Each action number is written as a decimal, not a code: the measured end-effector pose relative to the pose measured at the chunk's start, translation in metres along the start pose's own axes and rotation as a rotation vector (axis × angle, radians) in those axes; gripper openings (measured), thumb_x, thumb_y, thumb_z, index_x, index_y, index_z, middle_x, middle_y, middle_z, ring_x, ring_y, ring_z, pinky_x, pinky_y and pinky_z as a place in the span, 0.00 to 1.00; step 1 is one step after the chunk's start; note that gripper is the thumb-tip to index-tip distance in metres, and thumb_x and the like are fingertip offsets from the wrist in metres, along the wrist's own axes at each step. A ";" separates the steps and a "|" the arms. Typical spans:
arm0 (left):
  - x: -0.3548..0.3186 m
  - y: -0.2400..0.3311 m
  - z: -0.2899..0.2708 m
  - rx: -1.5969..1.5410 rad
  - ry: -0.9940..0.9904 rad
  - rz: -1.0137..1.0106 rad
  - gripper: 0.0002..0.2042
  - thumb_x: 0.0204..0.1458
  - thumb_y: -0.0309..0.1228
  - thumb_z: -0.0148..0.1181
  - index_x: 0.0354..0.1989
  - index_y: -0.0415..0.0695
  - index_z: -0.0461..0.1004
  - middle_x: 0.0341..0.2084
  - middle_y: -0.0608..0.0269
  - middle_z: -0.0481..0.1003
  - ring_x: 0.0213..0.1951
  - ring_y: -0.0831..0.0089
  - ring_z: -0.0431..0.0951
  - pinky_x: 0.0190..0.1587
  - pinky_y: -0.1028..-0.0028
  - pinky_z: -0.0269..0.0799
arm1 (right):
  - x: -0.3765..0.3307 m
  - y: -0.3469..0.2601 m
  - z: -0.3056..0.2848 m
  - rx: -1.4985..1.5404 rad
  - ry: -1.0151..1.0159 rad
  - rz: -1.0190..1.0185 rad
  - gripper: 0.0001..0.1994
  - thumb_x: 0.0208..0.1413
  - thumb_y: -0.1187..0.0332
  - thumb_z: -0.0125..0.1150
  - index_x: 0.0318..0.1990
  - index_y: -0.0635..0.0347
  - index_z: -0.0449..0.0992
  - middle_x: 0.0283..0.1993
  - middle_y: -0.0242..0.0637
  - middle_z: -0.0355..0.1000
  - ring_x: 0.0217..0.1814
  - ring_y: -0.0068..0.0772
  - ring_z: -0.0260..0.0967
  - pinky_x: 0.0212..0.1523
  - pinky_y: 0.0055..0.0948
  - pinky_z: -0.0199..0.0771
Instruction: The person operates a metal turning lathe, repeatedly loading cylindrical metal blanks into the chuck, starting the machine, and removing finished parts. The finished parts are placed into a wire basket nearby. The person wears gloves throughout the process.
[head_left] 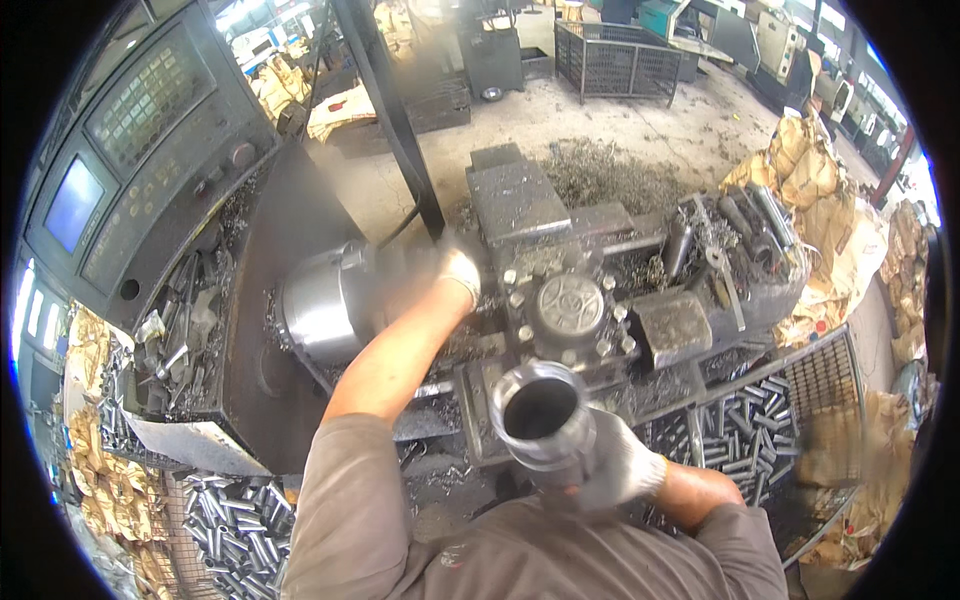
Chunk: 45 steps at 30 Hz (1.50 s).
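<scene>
Our right hand (622, 462) grips a metal tube (538, 458), maybe to steady it, but we can't tell if our blurry left hand (457, 270) grips anything.

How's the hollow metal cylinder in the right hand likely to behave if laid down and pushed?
Being round-sided, the hollow metal cylinder would likely roll. Its metallic look suggests it's stiff; its shiny surface may be slippery.

A shiny silver-grey, thick-rimmed hollow metal cylinder (546, 457), its dark bore facing up, is held on the person's side of the dark, round-capped metal tool turret (571, 306).
</scene>
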<state>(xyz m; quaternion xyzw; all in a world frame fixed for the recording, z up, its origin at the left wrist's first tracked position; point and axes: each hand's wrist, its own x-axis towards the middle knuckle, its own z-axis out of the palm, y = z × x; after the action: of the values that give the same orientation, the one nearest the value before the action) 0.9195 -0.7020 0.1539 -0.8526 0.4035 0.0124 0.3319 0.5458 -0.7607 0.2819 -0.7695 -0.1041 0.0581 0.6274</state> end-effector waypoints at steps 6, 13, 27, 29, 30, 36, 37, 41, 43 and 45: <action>0.052 -0.014 -0.083 -1.781 0.308 -0.133 0.23 0.68 0.46 0.53 0.55 0.38 0.82 0.49 0.44 0.84 0.51 0.56 0.85 0.55 0.59 0.79 | -0.013 -0.041 -0.086 0.219 0.334 -0.099 0.45 0.41 0.66 0.80 0.69 0.71 0.66 0.60 0.48 0.79 0.61 0.35 0.78 0.64 0.36 0.78; 0.003 -0.101 -0.199 -2.991 0.807 0.143 0.13 0.65 0.36 0.56 0.27 0.54 0.62 0.14 0.72 0.61 0.18 0.70 0.68 0.27 0.63 0.72 | 0.150 -0.074 -0.158 -0.655 0.399 0.119 0.35 0.45 0.60 0.76 0.61 0.69 0.73 0.46 0.57 0.82 0.44 0.47 0.85 0.47 0.40 0.87; 0.090 0.000 -0.260 -1.112 1.047 0.138 0.18 0.67 0.42 0.56 0.57 0.42 0.76 0.50 0.52 0.77 0.48 0.58 0.81 0.50 0.63 0.80 | 0.021 -0.051 -0.205 -0.809 0.768 -0.079 0.37 0.39 0.71 0.75 0.63 0.64 0.73 0.49 0.47 0.82 0.46 0.37 0.84 0.50 0.38 0.87; 0.089 -0.055 -0.217 -1.026 1.068 0.027 0.21 0.67 0.43 0.57 0.61 0.42 0.76 0.56 0.48 0.77 0.53 0.56 0.82 0.54 0.63 0.81 | 0.004 -0.059 -0.208 -0.972 0.782 -0.074 0.37 0.40 0.70 0.76 0.63 0.64 0.73 0.49 0.47 0.82 0.47 0.38 0.84 0.51 0.38 0.88; 0.081 -0.096 -0.182 -0.971 0.967 -0.090 0.23 0.67 0.44 0.57 0.63 0.42 0.76 0.59 0.47 0.78 0.55 0.55 0.83 0.55 0.62 0.81 | 0.014 -0.068 -0.208 -1.009 0.763 -0.072 0.37 0.40 0.70 0.76 0.63 0.64 0.73 0.49 0.47 0.82 0.48 0.39 0.84 0.51 0.38 0.89; -0.052 -0.168 -0.057 -0.868 0.451 -0.562 0.33 0.56 0.52 0.69 0.66 0.45 0.76 0.64 0.47 0.77 0.66 0.49 0.77 0.68 0.58 0.72 | 0.184 0.006 -0.230 -1.552 0.143 0.009 0.13 0.53 0.69 0.70 0.46 0.55 0.82 0.35 0.42 0.83 0.29 0.37 0.81 0.30 0.36 0.86; -0.097 -0.155 -0.049 -0.943 0.693 -0.538 0.29 0.59 0.46 0.67 0.65 0.43 0.76 0.62 0.46 0.78 0.63 0.51 0.79 0.64 0.59 0.74 | 0.220 -0.003 -0.194 -1.752 -0.074 0.240 0.05 0.57 0.69 0.67 0.39 0.54 0.84 0.33 0.38 0.82 0.29 0.35 0.81 0.30 0.33 0.86; -0.258 -0.058 0.025 -1.131 1.009 -0.351 0.12 0.58 0.24 0.67 0.49 0.37 0.82 0.40 0.49 0.84 0.42 0.58 0.85 0.52 0.61 0.78 | 0.274 0.069 -0.163 -1.570 -0.361 0.194 0.19 0.43 0.55 0.74 0.42 0.52 0.88 0.40 0.45 0.86 0.42 0.43 0.86 0.43 0.44 0.87; -0.336 0.008 0.073 -1.648 0.743 -0.613 0.09 0.60 0.26 0.66 0.45 0.36 0.83 0.34 0.60 0.83 0.37 0.70 0.81 0.44 0.69 0.78 | 0.284 0.092 -0.159 -1.309 -0.403 0.183 0.23 0.43 0.51 0.76 0.45 0.55 0.88 0.42 0.49 0.85 0.45 0.48 0.85 0.47 0.46 0.85; -0.387 0.082 0.207 -1.975 0.563 -0.998 0.10 0.63 0.30 0.65 0.47 0.37 0.83 0.38 0.64 0.83 0.42 0.76 0.80 0.46 0.73 0.76 | 0.282 0.126 -0.165 -1.071 -0.376 0.103 0.29 0.41 0.46 0.78 0.47 0.56 0.87 0.43 0.53 0.85 0.48 0.51 0.84 0.51 0.46 0.83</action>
<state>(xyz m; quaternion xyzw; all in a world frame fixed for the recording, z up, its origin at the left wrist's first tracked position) 0.6531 -0.3572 0.0591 -0.7788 -0.1063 -0.0007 -0.6181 0.8670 -0.8769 0.2042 -0.9608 -0.1912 0.1636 0.1167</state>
